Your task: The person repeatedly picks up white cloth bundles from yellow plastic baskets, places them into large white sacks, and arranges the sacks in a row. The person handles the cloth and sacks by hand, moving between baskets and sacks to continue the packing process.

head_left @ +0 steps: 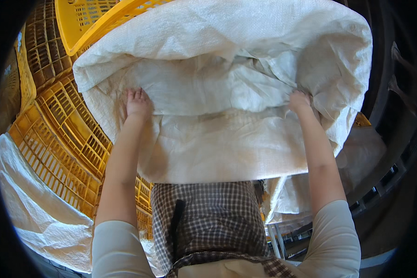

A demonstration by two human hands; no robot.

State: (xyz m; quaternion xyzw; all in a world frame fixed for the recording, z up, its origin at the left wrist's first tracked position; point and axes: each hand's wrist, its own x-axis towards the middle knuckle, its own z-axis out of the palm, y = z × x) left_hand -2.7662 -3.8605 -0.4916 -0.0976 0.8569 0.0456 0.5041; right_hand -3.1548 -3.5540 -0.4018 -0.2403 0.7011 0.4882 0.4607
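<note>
A large white woven sack (217, 83) fills the upper middle of the view, held up in front of me with its mouth edge folded over. My left hand (137, 103) grips the sack's folded edge on the left side. At the right side my right hand (301, 101) is closed on a bunched fold of the same sack. Both forearms reach up from the lower edge. Below the sack I see my checked apron (208, 222).
Yellow plastic crates (65, 134) are stacked at the left, and one more crate (88, 18) sits at the top left behind the sack. Another white sack (37, 208) lies at the lower left. Dark crates (384, 185) stand at the right.
</note>
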